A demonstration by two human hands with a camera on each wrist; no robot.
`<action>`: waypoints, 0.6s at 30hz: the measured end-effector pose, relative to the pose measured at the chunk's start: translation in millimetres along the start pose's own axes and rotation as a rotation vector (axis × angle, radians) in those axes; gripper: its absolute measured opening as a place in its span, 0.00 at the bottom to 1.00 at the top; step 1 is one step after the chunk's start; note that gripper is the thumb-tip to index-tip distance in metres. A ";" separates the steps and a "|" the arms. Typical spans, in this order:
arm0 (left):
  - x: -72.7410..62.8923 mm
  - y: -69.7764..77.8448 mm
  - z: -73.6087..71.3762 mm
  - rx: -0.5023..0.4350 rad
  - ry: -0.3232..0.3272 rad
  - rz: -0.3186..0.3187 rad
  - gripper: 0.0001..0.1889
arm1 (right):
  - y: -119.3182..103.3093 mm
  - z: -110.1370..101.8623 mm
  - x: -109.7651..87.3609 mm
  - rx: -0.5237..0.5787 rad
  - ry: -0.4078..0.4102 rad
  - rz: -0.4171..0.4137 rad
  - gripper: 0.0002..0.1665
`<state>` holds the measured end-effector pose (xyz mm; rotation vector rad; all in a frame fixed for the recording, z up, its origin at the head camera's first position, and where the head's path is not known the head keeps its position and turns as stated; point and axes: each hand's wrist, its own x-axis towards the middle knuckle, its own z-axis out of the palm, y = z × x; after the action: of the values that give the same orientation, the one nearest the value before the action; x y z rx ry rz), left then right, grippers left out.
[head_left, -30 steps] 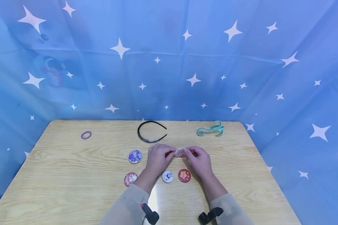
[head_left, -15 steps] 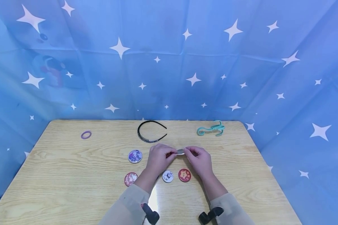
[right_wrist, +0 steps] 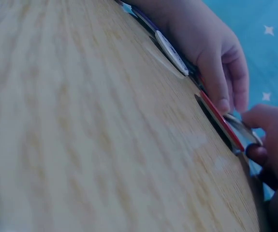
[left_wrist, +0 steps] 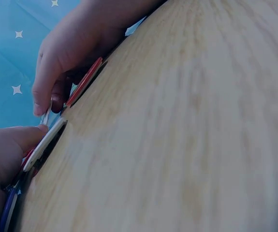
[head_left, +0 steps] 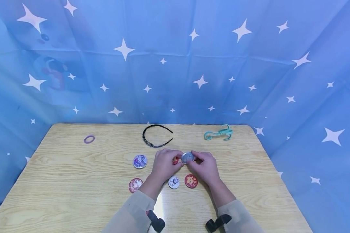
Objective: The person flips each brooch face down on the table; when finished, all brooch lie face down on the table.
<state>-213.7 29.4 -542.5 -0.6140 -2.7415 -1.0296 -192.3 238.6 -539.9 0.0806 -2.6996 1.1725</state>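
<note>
A round pin badge (head_left: 188, 158) is held up over the table, its silvery back facing upward. My right hand (head_left: 204, 165) pinches it between thumb and fingers from the right. From the left, my left hand (head_left: 164, 165) holds its rim with thumb and forefinger. Through the gap between those fingers, part of a red badge (head_left: 175, 160) shows beneath. Nearer to me lie a white badge (head_left: 173, 182) and a red badge with a yellow star (head_left: 191, 181). The right wrist view shows the held badge (right_wrist: 245, 129) edge-on, tilted above the red one.
Left of my hands lie a purple badge (head_left: 140, 161) and a pinkish-red badge (head_left: 135, 185), partly beside my left forearm. Farther back are a black toothed headband (head_left: 153, 145), a purple ring (head_left: 89, 139) and a teal clip-like object with hooked ends (head_left: 221, 132). A blue star curtain (head_left: 175, 81) hangs behind.
The held badge has turned over, from its pink printed face through edge-on to its silvery back. My left fingers have spread, showing the red badge below. Both forearms stay put.
</note>
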 end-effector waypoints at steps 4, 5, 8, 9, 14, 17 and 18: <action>0.6 -0.1 -0.8 0.013 -0.027 -0.008 0.21 | 0.5 0.1 0.0 -0.030 -0.012 -0.028 0.32; 0.8 0.1 -1.1 0.013 -0.031 -0.008 0.21 | 0.4 0.0 0.1 -0.036 -0.015 -0.034 0.33; 1.0 0.6 -1.7 0.019 -0.033 -0.004 0.21 | -0.6 -0.5 0.1 -0.049 -0.022 -0.043 0.35; 0.8 0.8 -2.0 0.025 -0.034 -0.001 0.21 | -0.7 -0.7 0.1 -0.049 -0.023 -0.045 0.35; 0.3 0.6 -2.3 0.049 -0.046 0.017 0.24 | -1.9 -1.5 -0.5 -0.077 -0.027 -0.059 0.33; -0.1 -0.1 -1.8 0.053 -0.047 0.022 0.24 | -3.0 -1.6 -0.8 -0.107 -0.034 -0.062 0.31; -0.2 -0.5 -1.6 0.054 -0.047 0.021 0.24 | -3.4 -1.5 -0.9 -0.113 -0.037 -0.063 0.31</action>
<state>-213.7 28.0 -541.6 -0.6662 -2.7868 -0.9452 -190.7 237.4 -536.6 0.1701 -2.7675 1.0082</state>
